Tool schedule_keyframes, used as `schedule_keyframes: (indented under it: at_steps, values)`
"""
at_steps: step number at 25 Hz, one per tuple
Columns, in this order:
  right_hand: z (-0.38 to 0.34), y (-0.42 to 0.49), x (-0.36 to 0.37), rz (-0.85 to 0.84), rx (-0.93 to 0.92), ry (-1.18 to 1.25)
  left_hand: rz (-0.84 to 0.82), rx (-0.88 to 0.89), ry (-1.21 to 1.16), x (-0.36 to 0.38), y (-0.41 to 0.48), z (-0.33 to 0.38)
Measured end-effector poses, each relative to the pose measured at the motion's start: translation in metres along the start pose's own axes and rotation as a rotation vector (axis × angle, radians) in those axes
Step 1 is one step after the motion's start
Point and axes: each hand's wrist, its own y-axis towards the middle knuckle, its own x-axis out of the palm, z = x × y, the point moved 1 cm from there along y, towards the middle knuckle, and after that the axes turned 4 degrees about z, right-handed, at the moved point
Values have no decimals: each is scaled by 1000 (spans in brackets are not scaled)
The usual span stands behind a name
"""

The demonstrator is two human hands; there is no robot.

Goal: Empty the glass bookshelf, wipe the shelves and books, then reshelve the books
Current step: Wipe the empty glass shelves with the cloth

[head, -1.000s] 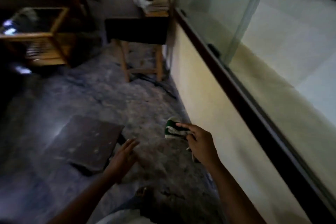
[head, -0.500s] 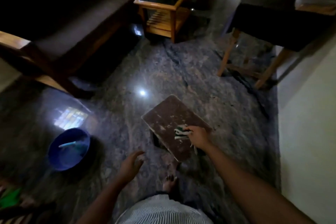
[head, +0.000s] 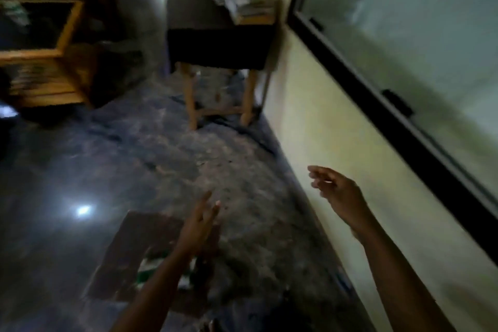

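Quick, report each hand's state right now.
Left hand: open, holding nothing.
Right hand: open, holding nothing.

Cloth (head: 147, 269) on the board (head: 126, 245) — stool (head: 218, 48) behind it, glass bookshelf (head: 404, 24) to the right.

Pretty dim and motion-blurred all over; one bright glare spot on the floor (head: 161, 159), pale light off the glass bookshelf (head: 404, 13).

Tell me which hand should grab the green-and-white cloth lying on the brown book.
Left. The left hand hovers open just beyond the cloth on the brown book, its forearm crossing over it. The right hand, also open, is raised by the wall, farther away.
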Motion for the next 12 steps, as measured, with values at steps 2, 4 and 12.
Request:
schedule_keyframes:
  at_steps: [2, 4, 12]
  values:
    - [2, 6, -72, 228, 0, 90, -65, 144, -8, 61, 32, 45]
    - [3, 12, -121, 377, 14, 163, -110, 248, 0, 118, 46, 88]
    - [17, 88, -235, 707, -5, 49, -249, 303, -282, 325, 64, 217]
